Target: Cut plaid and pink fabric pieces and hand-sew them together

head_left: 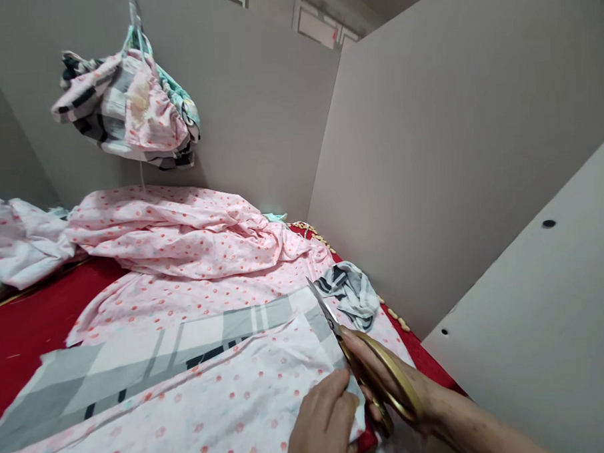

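Scissors are held tight in the curled right hand, by the edge of the checked cloth on the bench. Spotted cloth is pressed by the bent left hand; pinching cannot be told. Cutting seems partly done, the rest left.

The bottom edge cuts off the lower part of the left hand and the front dotted cloth, while the scissors hide some of the right hand. The dotted cloth partly covers the checked cloth, cropped at left. Pale shapes beyond the partition are too blurred to tell.
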`<act>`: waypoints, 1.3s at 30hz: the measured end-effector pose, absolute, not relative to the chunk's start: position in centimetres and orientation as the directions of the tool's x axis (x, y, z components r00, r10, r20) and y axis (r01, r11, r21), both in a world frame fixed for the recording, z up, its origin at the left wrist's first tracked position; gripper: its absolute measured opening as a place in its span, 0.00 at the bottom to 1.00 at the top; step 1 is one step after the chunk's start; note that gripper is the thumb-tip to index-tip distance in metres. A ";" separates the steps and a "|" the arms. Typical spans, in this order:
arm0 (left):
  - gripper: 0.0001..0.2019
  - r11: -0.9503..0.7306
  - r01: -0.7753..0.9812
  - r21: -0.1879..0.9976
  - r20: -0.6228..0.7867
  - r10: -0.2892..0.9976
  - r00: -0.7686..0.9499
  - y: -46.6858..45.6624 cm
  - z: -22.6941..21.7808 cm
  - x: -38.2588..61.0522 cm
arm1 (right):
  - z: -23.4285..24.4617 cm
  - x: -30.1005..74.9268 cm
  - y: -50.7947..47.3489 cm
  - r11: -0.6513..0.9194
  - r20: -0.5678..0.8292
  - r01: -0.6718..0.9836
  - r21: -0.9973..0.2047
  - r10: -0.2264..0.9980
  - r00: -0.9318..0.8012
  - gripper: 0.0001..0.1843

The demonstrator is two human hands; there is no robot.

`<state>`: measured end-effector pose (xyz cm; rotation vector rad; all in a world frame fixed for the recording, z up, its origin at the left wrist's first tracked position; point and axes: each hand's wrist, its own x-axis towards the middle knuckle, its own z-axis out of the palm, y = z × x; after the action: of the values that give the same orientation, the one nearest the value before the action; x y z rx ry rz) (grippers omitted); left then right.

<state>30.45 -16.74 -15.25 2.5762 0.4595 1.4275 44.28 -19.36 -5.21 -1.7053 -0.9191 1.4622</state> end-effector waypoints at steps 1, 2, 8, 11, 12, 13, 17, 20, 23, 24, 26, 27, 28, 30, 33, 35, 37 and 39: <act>0.13 -0.941 0.189 0.282 0.788 0.340 0.514 -16.7 -15.2 30.3 | -5.1 44.2 -19.3 -0.503 -0.493 0.069 -0.862 0.862 0.118 0.27; 0.12 -0.941 0.192 0.280 0.783 0.339 0.521 -16.6 -15.2 30.3 | -5.0 44.1 -19.3 -0.499 -0.489 0.067 -0.864 0.863 0.126 0.27; 0.12 -0.934 0.219 0.282 0.812 0.354 0.464 -17.0 -14.3 30.7 | -4.9 43.9 -19.1 -0.472 -0.467 0.003 -0.881 0.872 0.145 0.27; 0.15 -0.926 0.236 0.294 0.811 0.372 0.451 -17.2 -14.3 30.9 | -5.3 43.8 -19.0 -0.465 -0.463 -0.027 -0.885 0.874 0.150 0.28; 0.15 -0.925 0.238 0.295 0.810 0.375 0.452 -17.2 -14.3 31.0 | -5.5 43.8 -19.0 -0.471 -0.470 -0.033 -0.882 0.870 0.149 0.27; 0.15 -0.926 0.236 0.293 0.808 0.372 0.457 -17.2 -14.4 31.0 | -5.6 43.8 -18.9 -0.476 -0.476 -0.036 -0.879 0.866 0.153 0.27; 0.15 -0.930 0.210 0.302 0.798 0.367 0.479 -17.1 -14.7 30.9 | -5.8 43.9 -18.5 -0.497 -0.497 -0.042 -0.867 0.853 0.162 0.28; 0.15 -0.923 0.213 0.321 0.797 0.385 0.466 -17.1 -14.6 31.0 | -6.1 44.2 -18.2 -0.512 -0.512 -0.047 -0.858 0.844 0.158 0.29; 0.15 -0.927 0.222 0.303 0.813 0.373 0.448 -17.0 -14.5 31.0 | -6.7 44.6 -18.0 -0.514 -0.514 -0.049 -0.856 0.838 0.186 0.29; 0.15 -0.930 0.219 0.294 0.810 0.365 0.459 -17.0 -14.5 30.9 | -6.9 44.7 -17.9 -0.513 -0.510 -0.041 -0.857 0.838 0.194 0.28; 0.15 -0.934 0.218 0.282 0.795 0.355 0.492 -16.8 -14.5 30.7 | -7.2 44.9 -17.9 -0.507 -0.501 -0.022 -0.862 0.843 0.195 0.28; 0.15 -0.934 0.223 0.278 0.784 0.355 0.510 -16.8 -14.6 30.6 | -7.3 44.9 -17.9 -0.501 -0.495 -0.017 -0.865 0.848 0.189 0.28; 0.15 -0.935 0.228 0.271 0.777 0.353 0.522 -16.7 -14.7 30.6 | -7.3 44.9 -18.0 -0.499 -0.493 -0.015 -0.866 0.851 0.181 0.29; 0.16 -0.937 0.237 0.255 0.778 0.344 0.525 -16.7 -14.9 30.6 | -7.0 44.8 -18.1 -0.491 -0.489 -0.032 -0.870 0.856 0.169 0.28; 0.16 -0.939 0.245 0.241 0.812 0.333 0.479 -16.9 -15.2 30.8 | -5.9 44.6 -18.4 -0.482 -0.482 -0.034 -0.875 0.864 0.148 0.27; 0.16 -0.928 0.268 0.260 0.826 0.357 0.436 -17.0 -15.2 31.0 | -5.1 44.5 -18.6 -0.482 -0.477 0.009 -0.876 0.869 0.134 0.26; 0.15 -0.926 0.271 0.261 0.824 0.360 0.437 -17.0 -15.2 31.0 | -4.5 44.4 -18.7 -0.489 -0.479 0.069 -0.870 0.869 0.123 0.25; 0.15 -0.936 0.256 0.242 0.813 0.340 0.474 -16.9 -15.0 30.8 | -4.1 44.4 -18.7 -0.484 -0.472 0.126 -0.866 0.874 0.114 0.25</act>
<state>30.83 -16.93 -15.03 2.6219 0.5313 1.4759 44.44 -18.68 -4.10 -1.7275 -0.9800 1.4283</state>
